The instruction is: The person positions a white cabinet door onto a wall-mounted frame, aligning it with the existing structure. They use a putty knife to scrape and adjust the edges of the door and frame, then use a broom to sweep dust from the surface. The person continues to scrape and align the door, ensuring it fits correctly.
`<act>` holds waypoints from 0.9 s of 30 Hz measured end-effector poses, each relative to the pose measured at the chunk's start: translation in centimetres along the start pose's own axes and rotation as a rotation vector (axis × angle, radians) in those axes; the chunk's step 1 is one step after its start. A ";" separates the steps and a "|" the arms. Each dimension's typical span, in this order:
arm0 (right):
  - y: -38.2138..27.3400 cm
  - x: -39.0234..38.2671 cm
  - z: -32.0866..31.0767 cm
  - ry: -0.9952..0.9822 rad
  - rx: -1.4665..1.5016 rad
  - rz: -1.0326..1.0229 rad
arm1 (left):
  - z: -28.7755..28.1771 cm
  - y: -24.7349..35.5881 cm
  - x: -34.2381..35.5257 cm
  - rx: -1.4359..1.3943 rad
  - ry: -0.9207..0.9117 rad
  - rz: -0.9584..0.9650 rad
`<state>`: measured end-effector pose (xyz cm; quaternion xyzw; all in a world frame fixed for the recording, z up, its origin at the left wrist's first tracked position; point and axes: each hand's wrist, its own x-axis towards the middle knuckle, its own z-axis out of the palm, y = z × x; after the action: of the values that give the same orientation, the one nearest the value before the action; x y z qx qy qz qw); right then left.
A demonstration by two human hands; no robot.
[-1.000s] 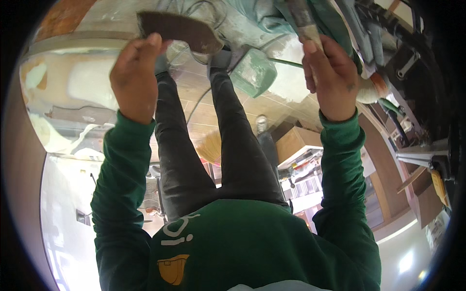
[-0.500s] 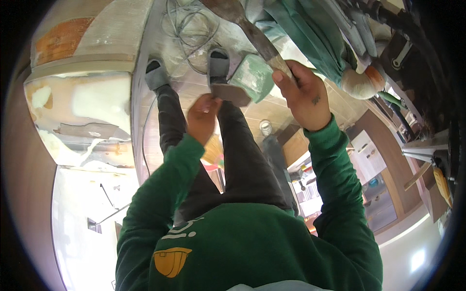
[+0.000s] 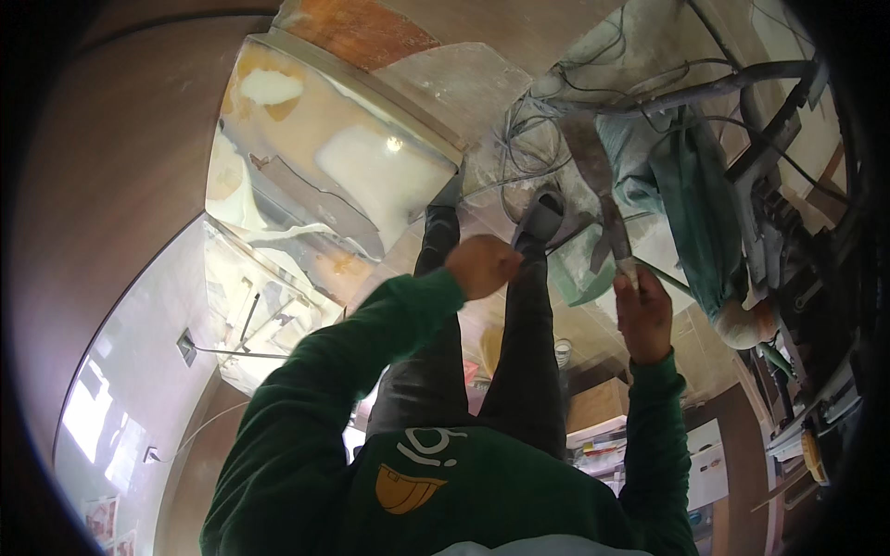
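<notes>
My right hand [image 3: 644, 315] is closed round the pale lower end of a long brown flat tool [image 3: 607, 218]. The tool widens toward its far end, like a paddle or a scraper; I cannot tell its exact kind. It points up and away from me, apart from the floor as far as I can see. My left hand [image 3: 484, 267] is curled into a fist in front of my legs, slightly blurred. Whatever it holds, if anything, is hidden by the fingers. To the far left of it lies a large patched panel [image 3: 357, 171] with cream, tan and grey areas.
Loose cables [image 3: 533, 153] coil on the dusty floor by my feet. A pale green container [image 3: 582, 269] stands beside my right foot. At the right are a green fabric bag [image 3: 691, 208] and a dark hose [image 3: 714, 85]. A socket [image 3: 186, 347] with a cord is at the left.
The view has swung left, showing more of the patched panel. My right hand keeps the brown tool, now more upright. The flat brown piece seen at my left fingers no longer shows.
</notes>
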<state>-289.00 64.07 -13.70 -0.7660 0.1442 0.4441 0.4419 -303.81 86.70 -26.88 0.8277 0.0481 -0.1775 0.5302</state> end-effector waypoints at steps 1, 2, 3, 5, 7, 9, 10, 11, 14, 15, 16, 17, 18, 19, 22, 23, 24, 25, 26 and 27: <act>-0.4 0.1 0.4 -0.038 -0.026 0.057 | -2.5 0.0 -0.2 0.001 0.024 0.001; -0.5 0.1 1.1 -0.037 -0.054 0.045 | -5.3 0.4 0.0 -0.003 0.045 0.009; -0.6 0.1 1.9 -0.038 -0.074 0.020 | -7.6 0.2 0.0 -0.003 0.112 0.061; -1.1 0.5 3.4 -0.072 -0.071 -0.012 | -11.6 -0.7 0.1 -0.069 0.280 0.048; -1.6 1.1 4.9 -0.139 -0.033 -0.020 | -14.9 -2.0 0.6 -0.124 0.489 0.020; -2.2 1.8 6.4 -0.184 0.032 -0.037 | -18.6 -3.8 1.6 -0.065 0.670 -0.030; -2.5 2.2 7.2 -0.204 0.063 -0.045 | -20.2 -5.1 2.2 -0.038 0.740 -0.118; -3.6 2.8 8.1 -0.237 0.042 -0.048 | -22.0 -6.8 2.4 0.099 0.828 -0.118; -5.3 5.9 10.5 -0.224 -0.136 -0.274 | -25.0 -10.2 4.5 0.459 1.033 -0.077; -6.7 7.0 11.6 -0.200 -0.256 -0.372 | -25.9 -10.7 4.7 0.590 1.092 -0.071; -8.0 8.1 13.2 -0.214 -0.218 -0.417 | -26.5 -11.6 4.6 0.616 1.078 -0.102; -9.3 9.1 14.8 -0.226 -0.179 -0.462 | -26.8 -12.5 4.4 0.639 1.065 -0.130; -10.4 10.4 16.1 -0.237 -0.139 -0.506 | -27.1 -13.2 4.2 0.662 1.050 -0.158; -11.3 11.9 17.1 -0.242 -0.218 -0.515 | -27.1 -13.1 4.4 0.671 1.019 -0.201; -14.1 16.0 20.2 -0.232 -0.419 -0.583 | -27.1 -12.6 4.9 0.678 1.032 -0.189; -14.7 17.2 21.4 -0.220 -0.460 -0.632 | -27.1 -12.8 5.0 0.666 1.015 -0.208; -15.3 18.3 22.4 -0.206 -0.501 -0.681 | -27.1 -12.9 5.2 0.674 1.000 -0.229; -15.7 19.5 23.4 -0.205 -0.513 -0.677 | -27.0 -13.0 5.3 0.682 0.983 -0.254; -16.2 20.5 24.4 -0.204 -0.524 -0.676 | -27.0 -12.8 5.3 0.692 0.967 -0.277; -16.6 21.1 25.0 -0.201 -0.535 -0.675 | -27.1 -12.7 5.4 0.660 0.951 -0.289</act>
<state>-280.74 97.29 -27.04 -0.8106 -0.2777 0.3687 0.3603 -295.59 115.82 -29.50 0.9225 0.3346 0.1366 0.1358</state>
